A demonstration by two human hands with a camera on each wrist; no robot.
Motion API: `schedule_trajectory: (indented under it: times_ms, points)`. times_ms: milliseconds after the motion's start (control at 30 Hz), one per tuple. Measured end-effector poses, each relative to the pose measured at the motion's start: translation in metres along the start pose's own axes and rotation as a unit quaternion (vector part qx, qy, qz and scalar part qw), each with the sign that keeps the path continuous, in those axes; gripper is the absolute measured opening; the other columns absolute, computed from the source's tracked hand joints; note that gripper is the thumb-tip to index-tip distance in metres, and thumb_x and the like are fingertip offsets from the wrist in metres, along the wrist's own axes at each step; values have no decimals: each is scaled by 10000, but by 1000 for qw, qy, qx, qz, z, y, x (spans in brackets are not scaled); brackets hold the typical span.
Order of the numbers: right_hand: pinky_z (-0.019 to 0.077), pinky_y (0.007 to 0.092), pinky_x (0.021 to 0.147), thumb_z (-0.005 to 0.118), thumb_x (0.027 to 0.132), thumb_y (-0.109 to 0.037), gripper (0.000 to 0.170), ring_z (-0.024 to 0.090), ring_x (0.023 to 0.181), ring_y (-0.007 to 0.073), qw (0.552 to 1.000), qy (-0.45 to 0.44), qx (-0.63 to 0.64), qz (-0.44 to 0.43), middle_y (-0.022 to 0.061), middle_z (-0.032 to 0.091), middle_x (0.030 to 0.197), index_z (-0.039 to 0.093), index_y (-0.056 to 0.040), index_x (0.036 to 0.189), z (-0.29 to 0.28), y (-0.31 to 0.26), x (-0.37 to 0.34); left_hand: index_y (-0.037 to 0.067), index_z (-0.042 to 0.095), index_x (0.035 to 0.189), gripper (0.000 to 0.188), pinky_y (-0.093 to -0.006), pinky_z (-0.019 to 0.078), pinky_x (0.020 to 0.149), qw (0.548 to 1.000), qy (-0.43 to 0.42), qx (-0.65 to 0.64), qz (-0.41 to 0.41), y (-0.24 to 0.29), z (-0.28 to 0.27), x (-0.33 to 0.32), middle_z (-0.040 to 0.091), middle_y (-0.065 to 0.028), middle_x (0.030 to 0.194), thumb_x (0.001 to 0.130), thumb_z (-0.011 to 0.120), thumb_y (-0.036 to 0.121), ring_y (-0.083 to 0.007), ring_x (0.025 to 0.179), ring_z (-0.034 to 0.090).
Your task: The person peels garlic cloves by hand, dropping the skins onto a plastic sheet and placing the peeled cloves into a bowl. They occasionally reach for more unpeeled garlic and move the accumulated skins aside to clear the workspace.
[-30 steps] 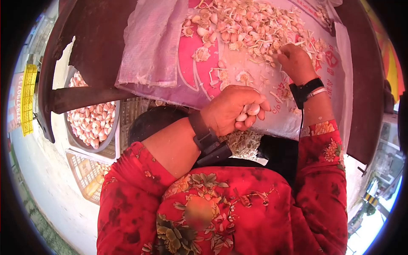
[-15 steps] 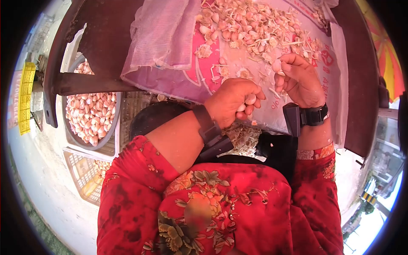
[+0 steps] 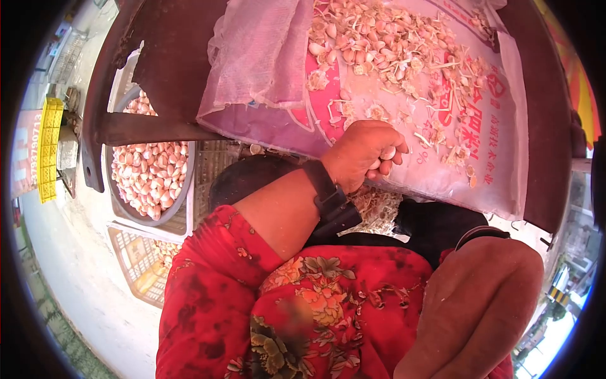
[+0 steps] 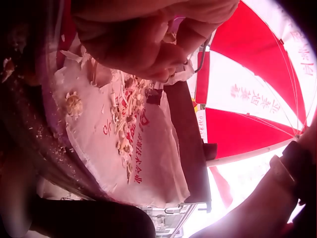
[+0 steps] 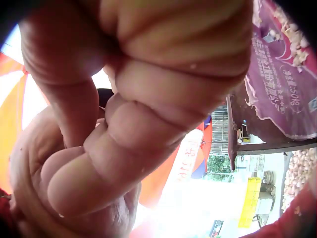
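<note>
In the head view my left hand (image 3: pixel 361 153) is curled over the near edge of the printed sack (image 3: pixel 499 170), gripping a few peeled-looking garlic cloves (image 3: pixel 387 153) between fingers and palm. The left wrist view catches this hand (image 4: pixel 143 39) from below, its cloves mostly hidden. My right hand (image 3: pixel 480 297) is raised very close to the head camera, large at the lower right, off the sack. Its fingers (image 5: pixel 143 124) are curled in the right wrist view, with the fingertips at the skin of the face; no clove shows in them.
Loose garlic cloves and skins (image 3: pixel 391 47) lie heaped on the sack's far part. At the left, a grey basin (image 3: pixel 189 183) full of cloves stands on a crate, beside a dark table support (image 3: pixel 158 129). A beige plastic basket (image 3: pixel 129 256) is nearer.
My right hand has left the garlic heap, passed close by the left hand pinching a clove, and come up toward the head. The left hand stays over the sack edge, still holding cloves.
</note>
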State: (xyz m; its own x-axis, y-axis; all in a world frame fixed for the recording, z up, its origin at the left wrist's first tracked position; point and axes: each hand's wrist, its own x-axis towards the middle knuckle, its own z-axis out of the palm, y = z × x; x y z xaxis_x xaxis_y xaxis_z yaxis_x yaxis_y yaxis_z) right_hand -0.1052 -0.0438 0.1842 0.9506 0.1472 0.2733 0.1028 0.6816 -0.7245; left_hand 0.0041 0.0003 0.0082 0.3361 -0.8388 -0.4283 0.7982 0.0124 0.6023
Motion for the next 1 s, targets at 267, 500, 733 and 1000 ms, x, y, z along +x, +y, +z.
schedule_trajectory:
  times_ms: [267,500,733,1000]
  points:
    - [437,215,374,628,832,92,80,607,515,164,917,-184,171,311,205,621,697,572,148,823,-36,-31,26,-23,568,791,135,-211,316,386,1000,-4,19,-4,2,5,-4,565,-91,730,796,546,109,-88,490,478]
    - [416,206,358,648,822,85,86,586,473,166,999,2,43,-21,232,615,696,573,127,824,-14,-9,3,-22,580,816,156,-201,321,384,999,4,35,-32,5,7,-5,570,-83,735,807,540,128,-72,497,491]
    - [480,246,412,632,841,48,104,612,507,213,968,-103,177,-145,266,618,805,570,115,892,-41,34,-4,-23,589,851,193,-199,332,396,1000,-17,10,-18,4,4,-6,580,-76,745,858,556,167,-76,507,506]
    - [550,317,593,607,827,11,299,642,593,212,983,128,-115,64,187,625,906,504,100,1093,-124,-6,-27,31,617,935,296,-208,318,429,997,-45,-63,30,4,3,-8,550,4,705,926,496,301,-81,542,470]
